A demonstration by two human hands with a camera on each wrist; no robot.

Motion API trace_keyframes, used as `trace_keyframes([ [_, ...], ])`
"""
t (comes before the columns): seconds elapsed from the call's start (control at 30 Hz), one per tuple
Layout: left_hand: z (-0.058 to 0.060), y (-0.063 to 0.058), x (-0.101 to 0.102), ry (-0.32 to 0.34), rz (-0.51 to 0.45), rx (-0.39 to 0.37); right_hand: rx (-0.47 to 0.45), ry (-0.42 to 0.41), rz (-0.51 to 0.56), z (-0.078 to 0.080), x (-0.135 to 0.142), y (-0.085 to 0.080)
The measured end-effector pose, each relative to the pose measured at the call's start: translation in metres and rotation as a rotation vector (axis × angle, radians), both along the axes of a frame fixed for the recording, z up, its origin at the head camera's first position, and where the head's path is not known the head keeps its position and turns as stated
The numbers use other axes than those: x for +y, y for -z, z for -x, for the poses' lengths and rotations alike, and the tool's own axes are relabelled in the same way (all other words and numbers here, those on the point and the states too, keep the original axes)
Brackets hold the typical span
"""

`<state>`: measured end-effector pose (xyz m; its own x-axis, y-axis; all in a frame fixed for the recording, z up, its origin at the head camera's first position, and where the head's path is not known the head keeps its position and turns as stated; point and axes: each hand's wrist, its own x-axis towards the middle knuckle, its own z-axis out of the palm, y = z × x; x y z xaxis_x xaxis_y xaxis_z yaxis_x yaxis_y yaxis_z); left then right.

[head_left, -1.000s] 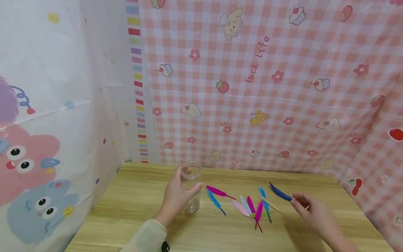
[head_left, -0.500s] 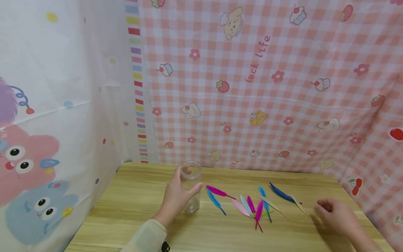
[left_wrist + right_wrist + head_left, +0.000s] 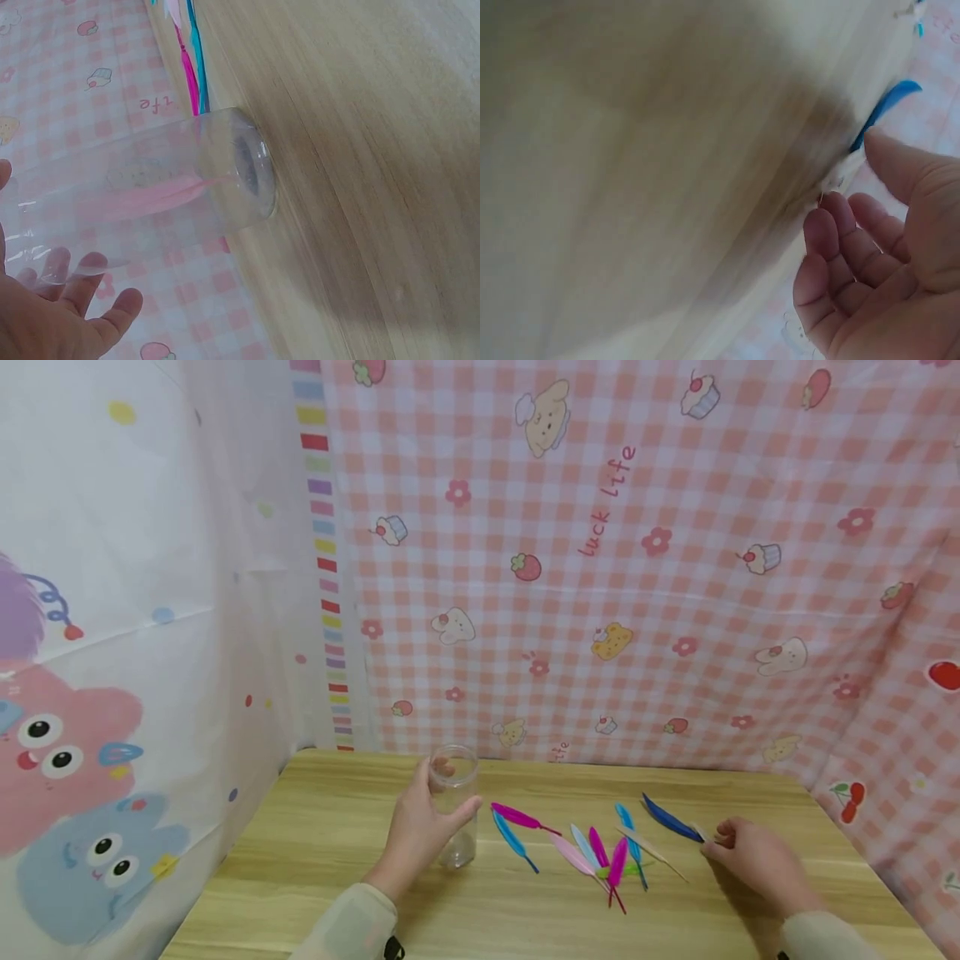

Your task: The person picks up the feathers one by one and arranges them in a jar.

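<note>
Feathers (image 3: 617, 864) on table (image 3: 337, 860), jar (image 3: 459, 793) held upright in left hand (image 3: 420, 827), right hand (image 3: 761, 862) slightly parted near dark blue feather (image 3: 670, 819).

The jar (image 3: 142, 172) looks glossy plastic, the table (image 3: 540, 927) smooth wood.

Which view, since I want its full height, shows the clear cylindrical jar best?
Head: the clear cylindrical jar shows top to bottom, partly behind the left hand. Left wrist enlarges its base but crops its top; right wrist shows none of it.
</note>
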<state>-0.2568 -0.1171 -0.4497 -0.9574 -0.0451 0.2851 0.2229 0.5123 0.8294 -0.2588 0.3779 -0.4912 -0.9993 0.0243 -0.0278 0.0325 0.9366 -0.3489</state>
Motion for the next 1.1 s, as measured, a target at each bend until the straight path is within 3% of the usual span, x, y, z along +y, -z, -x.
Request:
trace_keyframes([
  [0.23, -0.001, 0.0, 0.001, 0.004, -0.012, -0.008, 0.03, -0.019, -0.041, 0.005, -0.012, 0.0],
  [0.43, -0.001, -0.001, 0.0, 0.002, -0.008, -0.007, 0.061, -0.022, 0.064, 0.0, -0.012, -0.008],
  [0.7, -0.001, 0.0, 0.0, 0.002, -0.007, -0.006, 0.08, -0.019, 0.139, -0.002, -0.023, -0.039],
  [0.87, -0.001, 0.001, 0.0, 0.008, -0.008, -0.002, 0.112, -0.036, 0.177, -0.007, -0.054, -0.065],
  [1.1, -0.001, -0.001, -0.001, 0.007, -0.006, -0.007, 0.212, -0.149, 0.311, -0.017, -0.118, -0.093],
])
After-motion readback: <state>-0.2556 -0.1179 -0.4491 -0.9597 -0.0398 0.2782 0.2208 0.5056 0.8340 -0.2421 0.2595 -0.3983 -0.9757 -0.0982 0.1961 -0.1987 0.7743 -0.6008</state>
